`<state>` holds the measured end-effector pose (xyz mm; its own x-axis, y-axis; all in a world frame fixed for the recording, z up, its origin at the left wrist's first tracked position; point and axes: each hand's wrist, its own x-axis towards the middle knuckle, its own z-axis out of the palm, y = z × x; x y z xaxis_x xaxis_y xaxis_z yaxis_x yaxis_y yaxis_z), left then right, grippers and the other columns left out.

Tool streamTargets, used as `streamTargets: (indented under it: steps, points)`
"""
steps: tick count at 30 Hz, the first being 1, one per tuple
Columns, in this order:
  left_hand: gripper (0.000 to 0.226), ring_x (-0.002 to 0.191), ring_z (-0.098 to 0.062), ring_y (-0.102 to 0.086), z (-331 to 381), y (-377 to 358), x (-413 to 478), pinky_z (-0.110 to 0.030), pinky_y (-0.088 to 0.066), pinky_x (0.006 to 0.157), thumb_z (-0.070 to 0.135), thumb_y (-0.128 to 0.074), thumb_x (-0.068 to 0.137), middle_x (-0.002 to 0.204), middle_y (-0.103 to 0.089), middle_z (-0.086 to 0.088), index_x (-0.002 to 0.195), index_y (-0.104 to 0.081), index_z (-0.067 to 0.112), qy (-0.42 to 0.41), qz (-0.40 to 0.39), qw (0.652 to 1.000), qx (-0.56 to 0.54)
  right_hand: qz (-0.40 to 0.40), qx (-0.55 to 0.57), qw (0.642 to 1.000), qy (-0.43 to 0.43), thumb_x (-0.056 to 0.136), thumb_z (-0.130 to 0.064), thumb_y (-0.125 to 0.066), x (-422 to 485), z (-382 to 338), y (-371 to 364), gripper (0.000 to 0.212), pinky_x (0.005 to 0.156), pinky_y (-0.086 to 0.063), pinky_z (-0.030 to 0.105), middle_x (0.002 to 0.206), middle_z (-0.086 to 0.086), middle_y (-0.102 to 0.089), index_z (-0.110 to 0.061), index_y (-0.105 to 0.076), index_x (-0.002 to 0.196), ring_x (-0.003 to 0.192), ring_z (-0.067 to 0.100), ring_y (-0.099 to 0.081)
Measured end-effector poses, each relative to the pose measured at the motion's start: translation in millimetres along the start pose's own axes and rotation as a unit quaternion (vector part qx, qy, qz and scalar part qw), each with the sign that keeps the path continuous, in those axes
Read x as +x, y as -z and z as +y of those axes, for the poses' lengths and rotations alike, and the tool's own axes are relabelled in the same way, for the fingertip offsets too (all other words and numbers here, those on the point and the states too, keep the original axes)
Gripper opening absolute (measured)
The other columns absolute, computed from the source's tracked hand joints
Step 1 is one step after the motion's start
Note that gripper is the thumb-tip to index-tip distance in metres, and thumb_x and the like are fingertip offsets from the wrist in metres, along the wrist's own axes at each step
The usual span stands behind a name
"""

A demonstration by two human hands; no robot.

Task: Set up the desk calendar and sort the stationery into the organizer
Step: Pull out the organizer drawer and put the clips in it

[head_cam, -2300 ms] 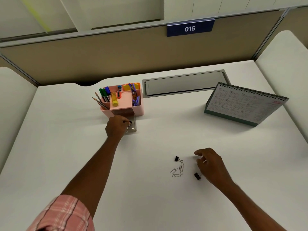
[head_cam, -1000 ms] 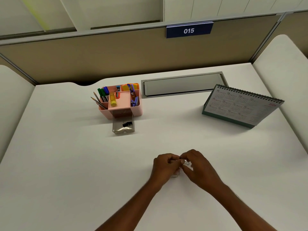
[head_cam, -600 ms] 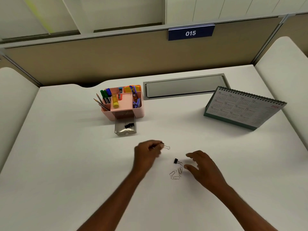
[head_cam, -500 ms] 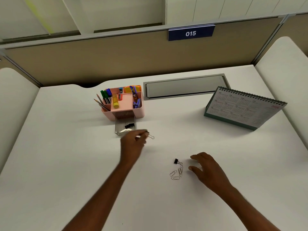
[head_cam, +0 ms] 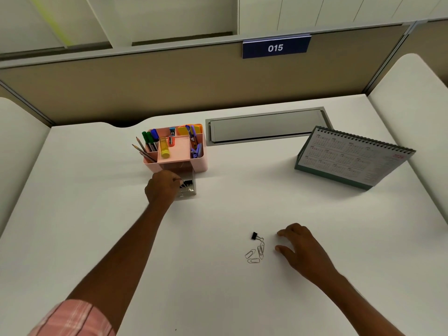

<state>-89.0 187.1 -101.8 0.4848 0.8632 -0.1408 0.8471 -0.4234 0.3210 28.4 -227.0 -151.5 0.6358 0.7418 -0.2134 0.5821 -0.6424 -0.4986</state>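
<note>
The left hand (head_cam: 161, 187) is held at the clear drawer (head_cam: 188, 189) in front of the pink organizer (head_cam: 180, 151), fingertips bunched — whether a clip is pinched cannot be told. The right hand (head_cam: 303, 251) is rested loosely open beside the paper clips (head_cam: 254, 254) and binder clip (head_cam: 254, 235) — the desk calendar (head_cam: 351, 161) is stood far right.

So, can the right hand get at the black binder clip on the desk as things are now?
Probably yes. The right hand rests open just beside the binder clip, with only bare desk between them; the paper clips lie nearer the person and block nothing.
</note>
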Motion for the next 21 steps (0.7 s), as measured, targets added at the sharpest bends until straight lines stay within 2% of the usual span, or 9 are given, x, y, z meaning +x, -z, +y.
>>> streamTargets:
  steps: [5, 13, 17, 21]
  points:
    - [0.021, 0.089, -0.026, -0.069, 0, -10, 6, -0.030, -0.045, 0.066, 0.034, -0.073, 0.090, 0.099, -0.076, -0.003, 0.103, -0.079, 0.019, 0.020, -0.029, 0.998, 0.048, 0.001, 0.001, 1.000, -0.002, 0.091, -0.043, -0.069, 1, -1, 1, 0.036, 0.078, -0.056, 0.031, 0.116, -0.014, -0.052, -0.030, -0.063, 0.124, 0.111, 0.009, -0.050]
    - [0.018, 0.082, -0.024, -0.067, 1, -19, 5, -0.029, -0.047, 0.068, 0.031, -0.072, 0.093, 0.095, -0.076, -0.004, 0.102, -0.079, 0.017, 0.010, -0.007, 0.998, 0.053, 0.001, -0.002, 1.000, -0.010, 0.091, -0.044, -0.069, 4, -7, -1, 0.036, 0.075, -0.056, 0.031, 0.116, -0.014, -0.051, -0.031, -0.063, 0.124, 0.110, 0.009, -0.050]
    - [0.018, 0.076, -0.019, -0.059, 3, -19, 3, -0.029, -0.046, 0.068, 0.030, -0.070, 0.095, 0.095, -0.075, -0.005, 0.103, -0.079, 0.016, 0.013, 0.004, 0.999, 0.036, -0.002, -0.004, 1.000, -0.020, 0.091, -0.044, -0.068, 7, -15, -1, 0.037, 0.076, -0.056, 0.031, 0.118, -0.014, -0.051, -0.031, -0.062, 0.126, 0.114, 0.010, -0.050]
    - [0.022, 0.079, -0.018, -0.059, 14, -12, -13, -0.029, -0.048, 0.071, 0.031, -0.065, 0.098, 0.101, -0.075, -0.005, 0.106, -0.077, 0.015, 0.014, 0.046, 0.999, -0.018, -0.005, 0.007, 1.000, -0.017, 0.093, -0.046, -0.066, 11, -26, -7, 0.041, 0.081, -0.055, 0.031, 0.119, -0.013, -0.053, -0.030, -0.061, 0.130, 0.116, 0.011, -0.051]
